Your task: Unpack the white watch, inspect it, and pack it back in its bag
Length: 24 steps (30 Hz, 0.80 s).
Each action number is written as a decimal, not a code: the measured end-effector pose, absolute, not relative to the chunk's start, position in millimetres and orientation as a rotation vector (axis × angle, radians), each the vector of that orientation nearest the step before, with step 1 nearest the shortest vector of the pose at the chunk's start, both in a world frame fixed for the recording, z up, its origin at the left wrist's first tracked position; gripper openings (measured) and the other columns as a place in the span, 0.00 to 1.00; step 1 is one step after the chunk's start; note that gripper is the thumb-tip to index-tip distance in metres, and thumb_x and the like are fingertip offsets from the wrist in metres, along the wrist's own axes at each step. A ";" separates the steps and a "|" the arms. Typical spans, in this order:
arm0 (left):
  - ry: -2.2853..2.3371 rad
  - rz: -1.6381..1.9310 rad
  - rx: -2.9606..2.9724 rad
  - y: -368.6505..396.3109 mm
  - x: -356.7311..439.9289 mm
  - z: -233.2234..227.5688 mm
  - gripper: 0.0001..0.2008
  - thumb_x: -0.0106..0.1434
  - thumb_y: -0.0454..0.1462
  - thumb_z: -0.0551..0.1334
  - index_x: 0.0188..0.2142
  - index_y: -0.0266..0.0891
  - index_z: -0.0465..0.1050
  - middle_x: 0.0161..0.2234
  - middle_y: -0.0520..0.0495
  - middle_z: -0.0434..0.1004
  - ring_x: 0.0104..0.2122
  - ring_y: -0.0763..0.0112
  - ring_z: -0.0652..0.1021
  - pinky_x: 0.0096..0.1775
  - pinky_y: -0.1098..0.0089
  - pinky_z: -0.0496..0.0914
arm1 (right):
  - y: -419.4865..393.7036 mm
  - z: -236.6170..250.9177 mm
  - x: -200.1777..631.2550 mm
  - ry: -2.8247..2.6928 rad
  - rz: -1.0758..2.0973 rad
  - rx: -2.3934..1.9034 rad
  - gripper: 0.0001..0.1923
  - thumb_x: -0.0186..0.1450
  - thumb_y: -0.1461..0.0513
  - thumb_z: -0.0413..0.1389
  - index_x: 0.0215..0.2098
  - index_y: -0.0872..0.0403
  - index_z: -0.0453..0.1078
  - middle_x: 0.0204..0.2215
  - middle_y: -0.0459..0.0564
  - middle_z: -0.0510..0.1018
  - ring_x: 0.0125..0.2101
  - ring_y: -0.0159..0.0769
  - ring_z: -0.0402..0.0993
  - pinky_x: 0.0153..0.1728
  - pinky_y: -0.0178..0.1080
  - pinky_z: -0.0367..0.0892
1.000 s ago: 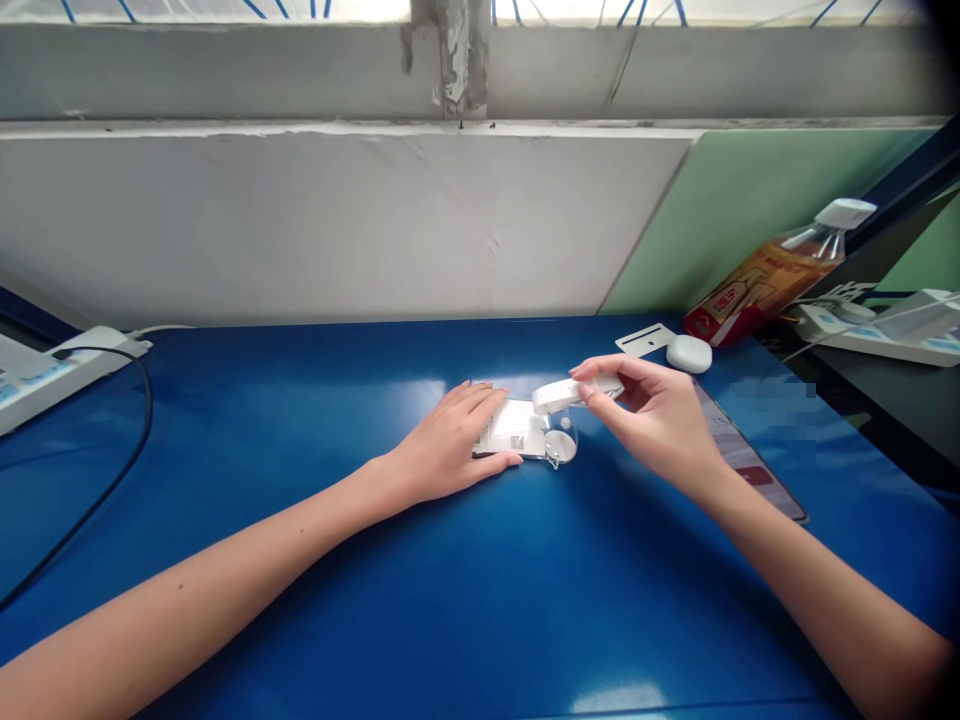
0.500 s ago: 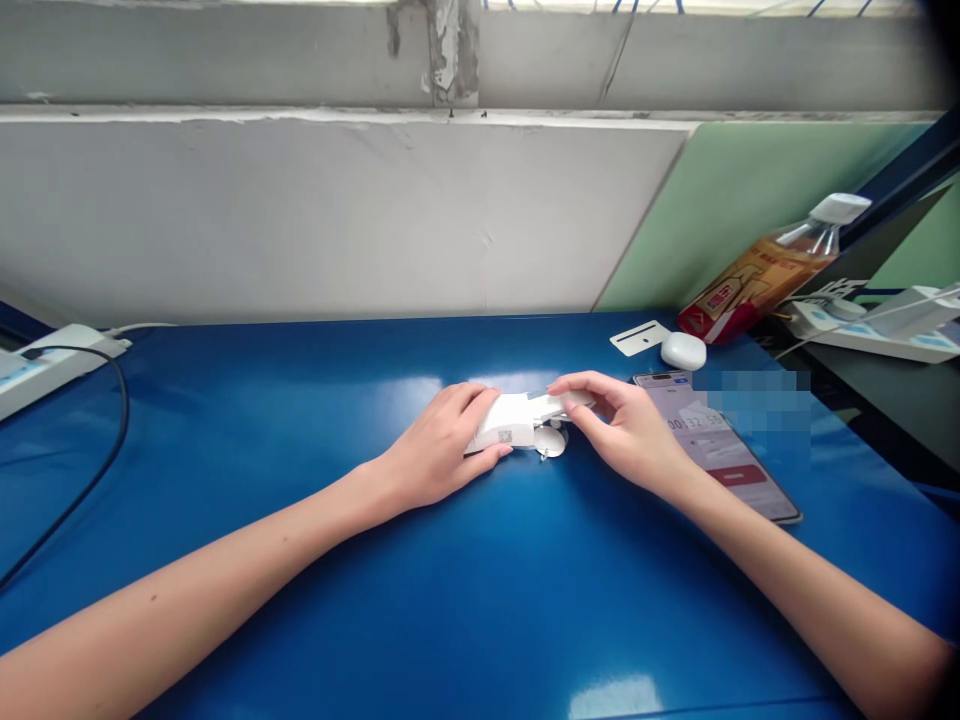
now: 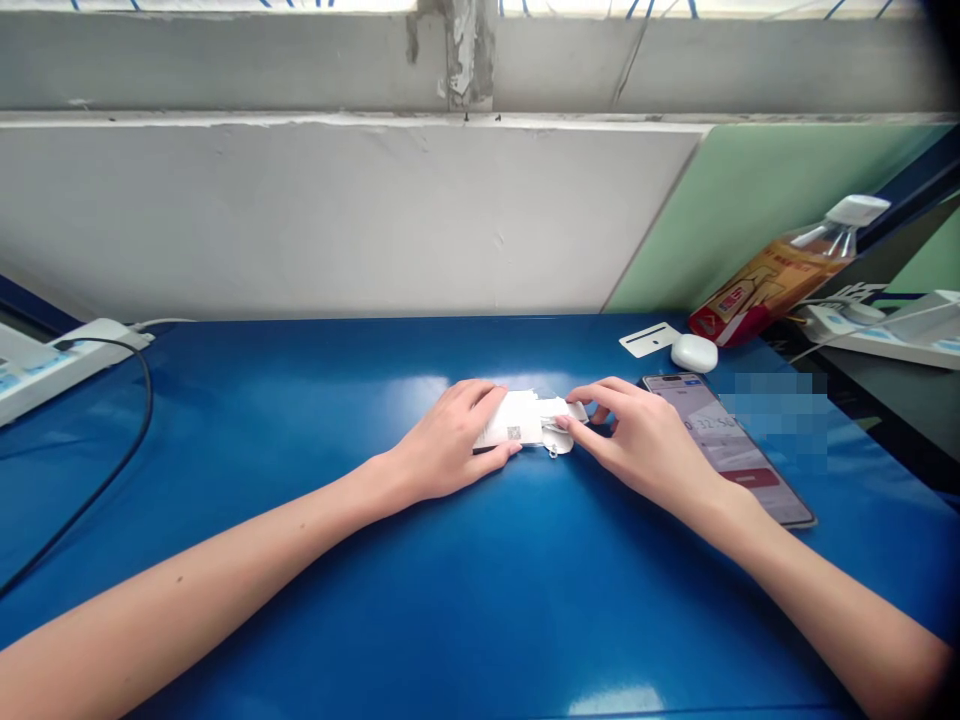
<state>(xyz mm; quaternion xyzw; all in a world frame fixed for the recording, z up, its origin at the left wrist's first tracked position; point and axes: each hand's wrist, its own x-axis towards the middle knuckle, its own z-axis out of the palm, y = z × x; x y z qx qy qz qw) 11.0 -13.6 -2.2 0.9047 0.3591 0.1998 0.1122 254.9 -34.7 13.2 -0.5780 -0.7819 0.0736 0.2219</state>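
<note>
At frame centre, our left hand (image 3: 450, 440) grips the small white box (image 3: 514, 420); our right hand (image 3: 637, 440) pinches its flap (image 3: 564, 410).

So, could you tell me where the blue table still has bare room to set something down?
The table is bare near its front edge and between the left hand and the power strip. It is crowded at the right: phone, white case, card and bottle. Both hands meet on the small white box.
</note>
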 end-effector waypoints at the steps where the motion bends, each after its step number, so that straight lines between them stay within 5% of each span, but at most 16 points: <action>1: 1.053 0.585 2.656 -13.6 11.0 -2.3 0.25 0.66 0.46 0.58 0.57 0.33 0.61 0.55 0.34 0.66 0.55 0.51 0.67 0.54 0.53 0.66 | -34.9 11.7 253.3 -2.154 0.221 -1.554 0.09 0.64 0.56 0.57 0.39 0.52 0.74 0.36 0.49 0.78 0.29 0.37 0.74 0.30 0.39 0.68; 7: 1.040 0.598 2.653 -13.4 11.4 -4.3 0.25 0.66 0.46 0.58 0.57 0.33 0.61 0.55 0.33 0.66 0.55 0.51 0.67 0.54 0.53 0.66 | -35.7 7.1 245.3 -2.198 0.150 -1.285 0.12 0.66 0.63 0.55 0.47 0.57 0.71 0.39 0.53 0.80 0.38 0.40 0.76 0.41 0.40 0.70; 14: 1.045 0.622 2.637 -13.7 11.4 -3.6 0.26 0.66 0.46 0.58 0.58 0.34 0.61 0.55 0.34 0.66 0.55 0.50 0.68 0.54 0.52 0.66 | -32.5 20.2 260.0 -2.145 -0.064 -1.482 0.11 0.65 0.64 0.52 0.43 0.56 0.75 0.33 0.52 0.81 0.34 0.45 0.77 0.36 0.45 0.71; 24: 1.037 0.618 2.664 -13.3 10.8 -3.0 0.25 0.66 0.46 0.58 0.57 0.35 0.62 0.54 0.34 0.67 0.54 0.51 0.69 0.53 0.53 0.67 | -37.0 13.1 249.8 -2.347 0.188 -1.285 0.19 0.66 0.67 0.47 0.53 0.59 0.67 0.41 0.56 0.80 0.44 0.44 0.75 0.44 0.45 0.72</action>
